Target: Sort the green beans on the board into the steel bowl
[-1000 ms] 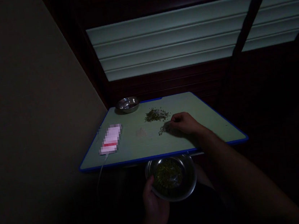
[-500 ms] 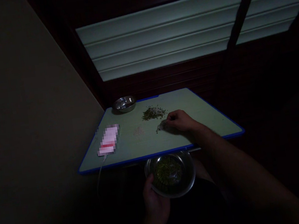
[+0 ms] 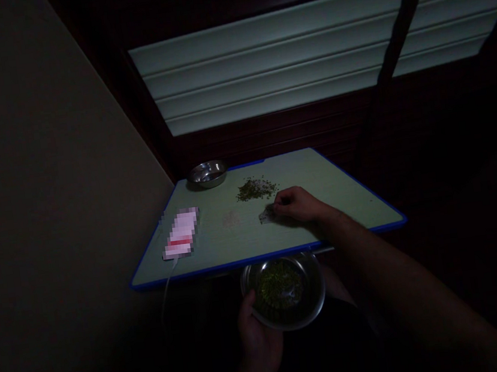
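My left hand (image 3: 260, 335) grips the near-left rim of a steel bowl (image 3: 316, 310), thumb over the edge, just below the table's front edge. Inside lies a layer of small green beans or seeds (image 3: 279, 288), with a pale shiny patch among them. Over the tabletop (image 3: 329, 176), my right hand (image 3: 298, 204) has its fingers curled and pinched together. What they hold, if anything, is too dark and small to make out. A greyish patch with a few dark specks (image 3: 266, 215) lies at its fingertips. Just beyond is a loose pile of similar green beans (image 3: 255, 189).
An empty-looking steel bowl (image 3: 208, 176) stands at the back left corner. A blurred-out phone (image 3: 182, 233) with a white cable (image 3: 166, 292) lies at the left. A faint pale scatter (image 3: 231, 219) marks the table's middle. Behind rises a slatted door (image 3: 269, 57); a wall (image 3: 44, 144) is left.
My right hand has shifted slightly left and nearer to me. The few beans by its fingertips show less, leaving mostly the greyish patch. The left hand and bowl stay in place.
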The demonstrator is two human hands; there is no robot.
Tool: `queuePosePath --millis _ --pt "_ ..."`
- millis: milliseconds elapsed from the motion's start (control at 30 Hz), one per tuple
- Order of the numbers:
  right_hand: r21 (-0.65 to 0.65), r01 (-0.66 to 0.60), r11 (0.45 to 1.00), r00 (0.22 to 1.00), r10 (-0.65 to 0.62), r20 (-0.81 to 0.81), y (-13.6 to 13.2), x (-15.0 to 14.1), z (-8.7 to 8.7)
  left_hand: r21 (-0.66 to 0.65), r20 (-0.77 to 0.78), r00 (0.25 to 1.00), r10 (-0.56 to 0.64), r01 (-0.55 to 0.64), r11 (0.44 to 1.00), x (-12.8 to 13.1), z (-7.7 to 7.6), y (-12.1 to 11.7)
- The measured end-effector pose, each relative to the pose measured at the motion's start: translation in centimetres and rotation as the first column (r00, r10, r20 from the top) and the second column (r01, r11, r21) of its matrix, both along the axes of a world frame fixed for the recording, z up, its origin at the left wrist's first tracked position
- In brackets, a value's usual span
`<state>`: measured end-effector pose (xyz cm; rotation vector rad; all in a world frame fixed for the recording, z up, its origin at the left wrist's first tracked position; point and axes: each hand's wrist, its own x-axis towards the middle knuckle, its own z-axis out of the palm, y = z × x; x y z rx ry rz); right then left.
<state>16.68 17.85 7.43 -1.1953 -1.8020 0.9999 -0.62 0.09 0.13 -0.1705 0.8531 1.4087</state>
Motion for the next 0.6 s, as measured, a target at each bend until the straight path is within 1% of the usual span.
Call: queuePosePath --millis 167,300,500,600 --pt "0.004 0.051 0.999 0.999 -0.051 -0.007 0.19 0.09 -0.3 -0.007 -0.023 1.0 0.014 -0.015 1.0 0.17 0.21 0.02" --pt "0.017 0.05 0.999 0.998 -0.05 0.022 0.23 0.0 -0.32 -0.003 -0.01 1.0 0.009 -0.009 1.0 0.19 0.07 0.03" --pt "0.081 0.142 0.987 0.986 -0.148 0.075 0.28 0.06 -0.08 0.01 -0.003 1.0 -0.008 0.008 1.0 0.09 -0.05 0.09" --pt "0.106 0.143 0.984 0.984 -0.152 0.088 0.24 0.02 0.02 0.001 -0.005 1.0 0.001 -0.001 1.0 0.13 0.0 0.14"
